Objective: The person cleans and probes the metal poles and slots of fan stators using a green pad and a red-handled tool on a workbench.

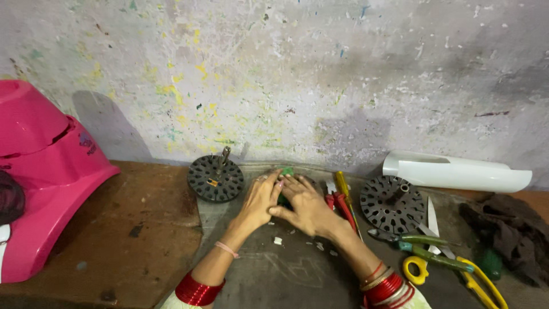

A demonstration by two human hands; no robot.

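My left hand point(258, 201) and my right hand point(306, 207) rest close together on the worn grey mat point(286, 269) at the middle of the bench. Both are wrapped over a small green object point(286, 171), of which only a sliver shows at my fingertips; the rest is hidden under my fingers. A black slotted round core point(215, 178) with a shaft sticking up lies just left of my left hand. A second black slotted core point(392, 204) lies to the right of my right hand.
A pink plastic housing point(40, 171) fills the left side. A white curved plastic piece point(457, 171) lies by the wall at right. Pliers point(423, 243), yellow-handled scissors point(452, 274), a red-and-yellow tool point(343, 200) and a dark rag point(509, 234) lie on the right.
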